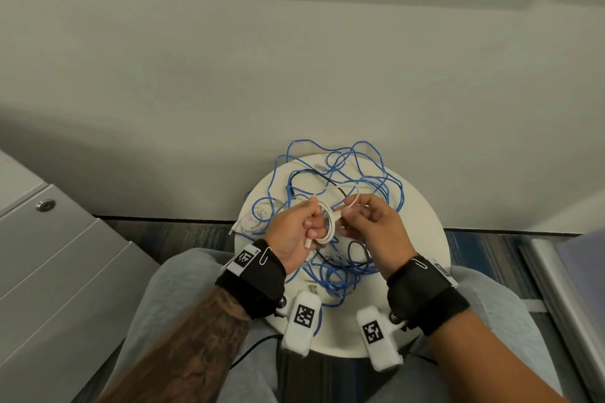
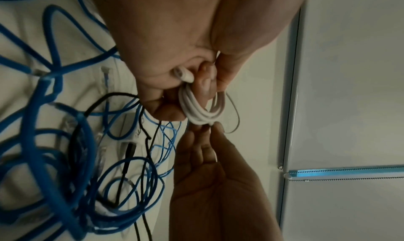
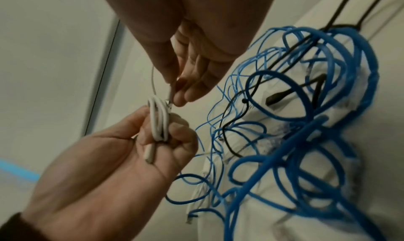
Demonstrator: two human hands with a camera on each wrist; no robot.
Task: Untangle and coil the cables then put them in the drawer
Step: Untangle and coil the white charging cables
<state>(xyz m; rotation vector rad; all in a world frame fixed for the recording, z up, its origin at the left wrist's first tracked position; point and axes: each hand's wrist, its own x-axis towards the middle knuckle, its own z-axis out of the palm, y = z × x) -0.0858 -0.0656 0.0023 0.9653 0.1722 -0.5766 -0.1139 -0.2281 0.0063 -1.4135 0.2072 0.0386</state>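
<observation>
Two hands: both up over round white tabletop [image 1: 422, 222], fingertips nearly meeting.
L hand [image 1: 294, 232]: fingers curled round small coil of thin white cable [image 1: 327, 227]; plug end sticks out by palm.
R hand [image 1: 370, 226]: thumb + forefinger pinch same cable's free end, just beside coil.
Coil: several tight loops, oval, long axis roughly upright in wrist views.
Farther: tangled blue network cable [image 1: 360, 173] w/ thin black cable [image 1: 314, 175] spread on table, blue loops overhang far rim.
Left side: grey drawer cabinet [image 1: 49, 255].
</observation>
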